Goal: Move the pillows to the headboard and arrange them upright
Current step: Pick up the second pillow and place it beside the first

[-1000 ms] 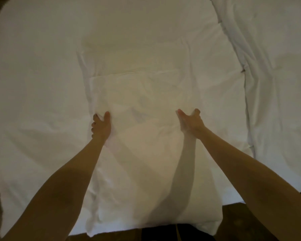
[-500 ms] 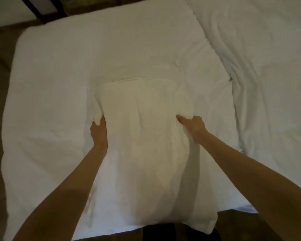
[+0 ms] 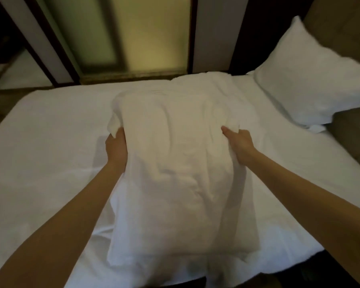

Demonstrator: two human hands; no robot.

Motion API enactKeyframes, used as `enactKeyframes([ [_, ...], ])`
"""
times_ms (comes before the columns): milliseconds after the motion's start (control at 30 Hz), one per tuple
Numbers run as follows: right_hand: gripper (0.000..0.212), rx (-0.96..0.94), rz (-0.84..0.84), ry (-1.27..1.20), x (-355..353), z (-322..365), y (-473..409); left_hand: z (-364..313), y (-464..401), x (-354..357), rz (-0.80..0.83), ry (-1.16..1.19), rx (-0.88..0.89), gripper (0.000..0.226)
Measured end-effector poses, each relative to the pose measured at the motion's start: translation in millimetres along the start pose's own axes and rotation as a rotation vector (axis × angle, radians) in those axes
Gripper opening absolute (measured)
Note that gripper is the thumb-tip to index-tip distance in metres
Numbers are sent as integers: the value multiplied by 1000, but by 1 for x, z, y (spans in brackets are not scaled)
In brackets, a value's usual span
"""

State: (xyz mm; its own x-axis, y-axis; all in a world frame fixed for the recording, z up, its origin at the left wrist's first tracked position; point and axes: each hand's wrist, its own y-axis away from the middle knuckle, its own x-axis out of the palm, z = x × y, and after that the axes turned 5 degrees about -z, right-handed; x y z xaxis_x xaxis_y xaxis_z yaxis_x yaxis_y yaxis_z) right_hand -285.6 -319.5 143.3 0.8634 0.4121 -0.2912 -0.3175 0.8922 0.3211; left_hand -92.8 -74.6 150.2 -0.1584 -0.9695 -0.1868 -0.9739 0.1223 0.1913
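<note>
**Pillow gripped both sides, mid-carry**

Your left hand (image 3: 115,147) and right hand (image 3: 240,142) are each clenched on a side edge of the pillow (image 3: 175,163), probably so it hangs flat and won't fold. Both arms are stretched forward, pillow over the bed (image 3: 40,152). A second pillow (image 3: 306,80) already leans on the headboard (image 3: 341,23), far right.

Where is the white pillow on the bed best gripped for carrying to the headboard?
By its two long side edges, one hand from each side, as the left hand and right hand grip the pillow: it is wide and floppy.
</note>
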Motion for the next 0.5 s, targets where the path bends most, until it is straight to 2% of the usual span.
enactKeyframes([
  [133,59,-111,-64,-23,-99,25,-19,-25,55,69,26,53,-7,46],
  [233,47,-175,-108,-24,-156,33,-33,-35,87,114,49,98,-30,48],
  [400,44,-273,-203,43,-225,36,-54,-39,116,183,129,115,-75,44],
  [500,42,-304,-272,112,-265,38,-70,-42,125,231,194,114,-117,50],
])
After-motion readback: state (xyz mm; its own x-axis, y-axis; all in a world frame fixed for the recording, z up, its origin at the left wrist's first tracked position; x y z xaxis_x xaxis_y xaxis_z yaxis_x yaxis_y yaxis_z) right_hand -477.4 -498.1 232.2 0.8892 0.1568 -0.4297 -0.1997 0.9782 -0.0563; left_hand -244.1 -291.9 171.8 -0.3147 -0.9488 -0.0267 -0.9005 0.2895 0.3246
